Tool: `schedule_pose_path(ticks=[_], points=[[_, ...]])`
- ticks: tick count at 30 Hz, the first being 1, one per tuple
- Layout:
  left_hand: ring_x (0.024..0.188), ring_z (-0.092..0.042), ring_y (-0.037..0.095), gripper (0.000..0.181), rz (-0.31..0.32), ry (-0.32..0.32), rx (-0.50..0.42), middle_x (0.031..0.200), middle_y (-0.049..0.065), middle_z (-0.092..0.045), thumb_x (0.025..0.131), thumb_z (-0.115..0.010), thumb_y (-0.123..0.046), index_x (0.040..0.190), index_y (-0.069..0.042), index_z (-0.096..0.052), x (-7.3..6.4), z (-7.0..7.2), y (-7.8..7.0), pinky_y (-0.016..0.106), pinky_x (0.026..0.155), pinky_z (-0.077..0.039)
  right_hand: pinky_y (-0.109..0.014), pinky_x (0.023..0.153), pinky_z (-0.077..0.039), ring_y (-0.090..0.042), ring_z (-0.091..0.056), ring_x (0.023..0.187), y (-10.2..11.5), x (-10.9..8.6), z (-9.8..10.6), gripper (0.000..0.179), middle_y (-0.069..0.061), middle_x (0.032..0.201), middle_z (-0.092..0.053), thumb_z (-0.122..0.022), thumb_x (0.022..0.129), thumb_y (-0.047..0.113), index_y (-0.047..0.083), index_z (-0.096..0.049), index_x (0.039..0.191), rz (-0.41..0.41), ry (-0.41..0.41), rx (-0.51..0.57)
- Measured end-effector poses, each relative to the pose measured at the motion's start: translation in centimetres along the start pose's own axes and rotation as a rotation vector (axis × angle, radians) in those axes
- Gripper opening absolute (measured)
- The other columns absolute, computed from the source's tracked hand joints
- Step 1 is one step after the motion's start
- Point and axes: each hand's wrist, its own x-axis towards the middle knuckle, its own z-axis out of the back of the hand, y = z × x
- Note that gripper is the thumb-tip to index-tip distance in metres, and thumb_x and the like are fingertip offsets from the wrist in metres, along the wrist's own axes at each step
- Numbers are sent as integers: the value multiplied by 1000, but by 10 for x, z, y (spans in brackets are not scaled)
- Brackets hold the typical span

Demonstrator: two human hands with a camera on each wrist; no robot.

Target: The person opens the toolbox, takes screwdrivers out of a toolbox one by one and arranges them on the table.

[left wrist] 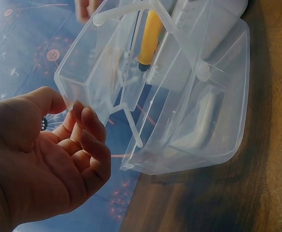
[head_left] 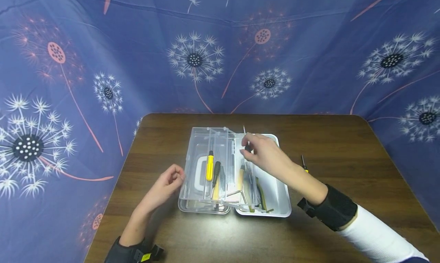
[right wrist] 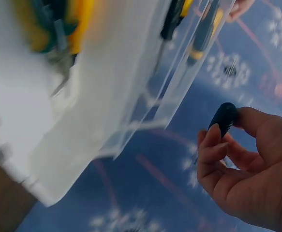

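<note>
My right hand [head_left: 264, 152] pinches a small black-handled screwdriver [right wrist: 223, 118] over the far end of the toolbox, its thin metal shaft upward in the head view. The toolbox lies unfolded, with clear trays [head_left: 199, 141] raised across its middle and a white bin [head_left: 278, 183] on the right. At the left edge of a tray, my left hand [head_left: 168, 183] has its fingers loosely bent; whether the fingertips touch the plastic is unclear. In the trays lie a yellow-handled tool [head_left: 209, 167], a dark-handled screwdriver [head_left: 216, 171] and L-shaped hex keys [head_left: 237, 193].
Pliers with yellow and green handles [head_left: 262, 196] lie in the white bin. Another screwdriver [head_left: 303, 163] is on the wooden table [head_left: 330, 141], partly behind the right forearm. A clear lid with a white handle [left wrist: 203, 116] is at the left. Patterned blue cloth [head_left: 220, 95] hangs behind the table.
</note>
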Motion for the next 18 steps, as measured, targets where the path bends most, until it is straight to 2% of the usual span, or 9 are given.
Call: schedule_pose_path(ticks=[2,6,10,14,18], points=[[57,-44,13,9,1,1,4,70,16,-46,97,-49,-2,103,5,-50,-1,0,0,19,49,-40,-35,59,-52,-18,-62,72,-16,-12,7,14,-6,81,-69,-69,84,14,8,-64,95,-37,-16,-6],[57,-45,19,8,5,3,14,70,13,-47,97,-49,-2,103,4,-50,-1,1,-1,20,48,-40,-35,57,-51,-19,-61,69,-51,-36,18,14,-10,82,-66,-66,85,9,5,-62,98,-129,-33,-7],[57,-46,23,8,-3,2,29,70,9,-47,97,-49,-2,103,3,-50,-1,2,-1,25,48,-41,-41,59,-53,-26,-62,75,-85,-61,27,25,-18,91,-66,-62,89,12,0,-54,109,-295,-13,20],[60,-48,22,8,-13,8,42,72,13,-48,97,-49,-3,103,3,-50,0,3,0,26,50,-44,-44,61,-54,-33,-62,81,-119,-86,33,46,-27,99,-63,-58,93,18,-9,-42,127,-460,62,37],[60,-48,19,8,-19,13,46,73,18,-49,98,-49,-4,102,3,-50,1,3,1,24,51,-43,-53,70,-53,-42,-63,87,-147,-106,28,59,-36,106,-62,-57,94,19,-18,-37,135,-524,156,11]])
